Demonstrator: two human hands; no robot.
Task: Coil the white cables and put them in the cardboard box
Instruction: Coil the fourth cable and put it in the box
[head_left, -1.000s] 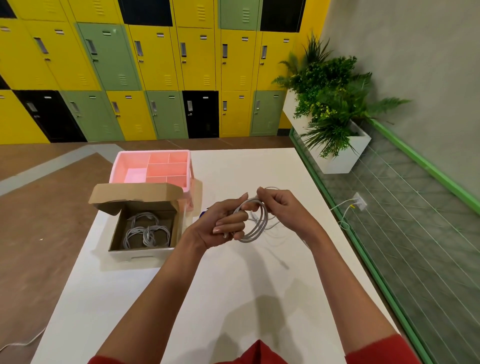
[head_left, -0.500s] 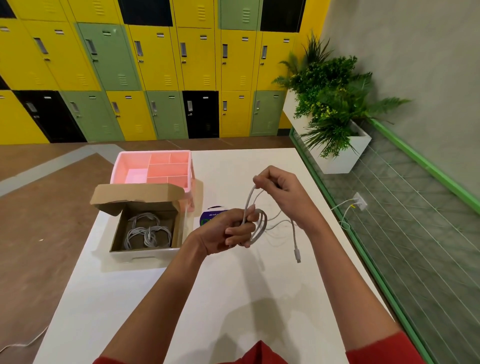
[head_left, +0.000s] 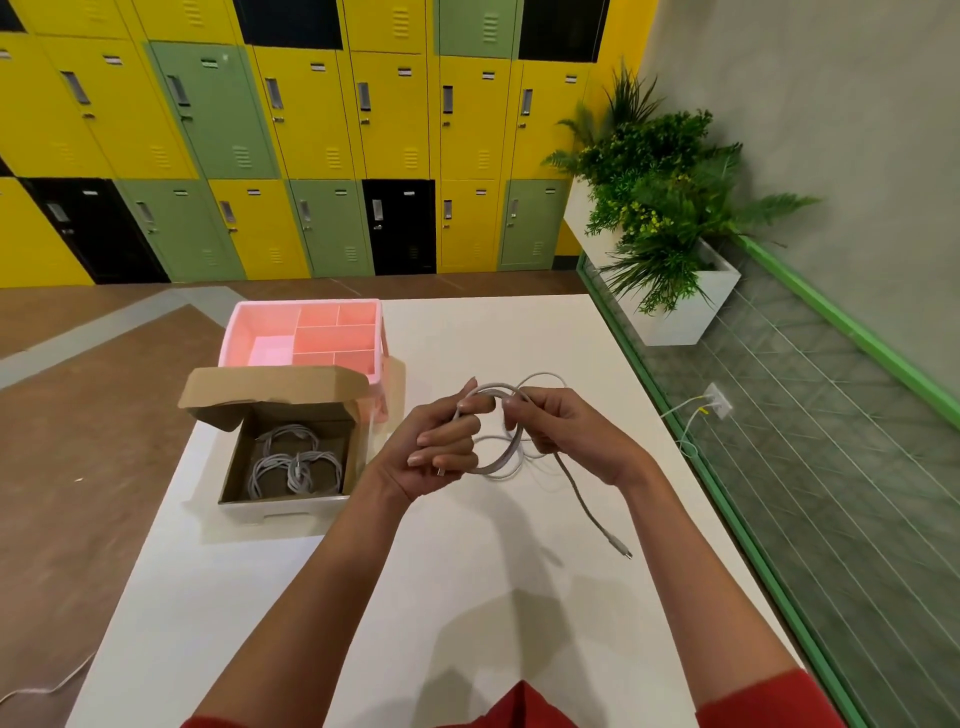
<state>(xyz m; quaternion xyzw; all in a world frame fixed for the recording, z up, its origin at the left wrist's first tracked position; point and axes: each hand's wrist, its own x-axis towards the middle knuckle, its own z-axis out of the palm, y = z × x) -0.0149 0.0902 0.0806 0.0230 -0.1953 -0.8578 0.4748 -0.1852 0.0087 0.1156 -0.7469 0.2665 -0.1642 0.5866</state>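
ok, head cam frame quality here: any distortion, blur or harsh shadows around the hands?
Head view: wide-angle distortion bows the lockers and the table edges; soft arm shadows fall on the table, no hard glare; left hand and right hand look sharp, the hanging tail of the white cable slightly soft; coils in the cardboard box sit in shade but readable.

One head cam, wide-angle, looking fwd & down over white table (head_left: 467, 597); cardboard box (head_left: 270, 387) near, left of centre; lockers (head_left: 311, 130) far, at top.

Both forearms reach forward, left hand (head_left: 437, 446) and right hand (head_left: 570, 431) close together, each gripping the white cable (head_left: 496, 471).
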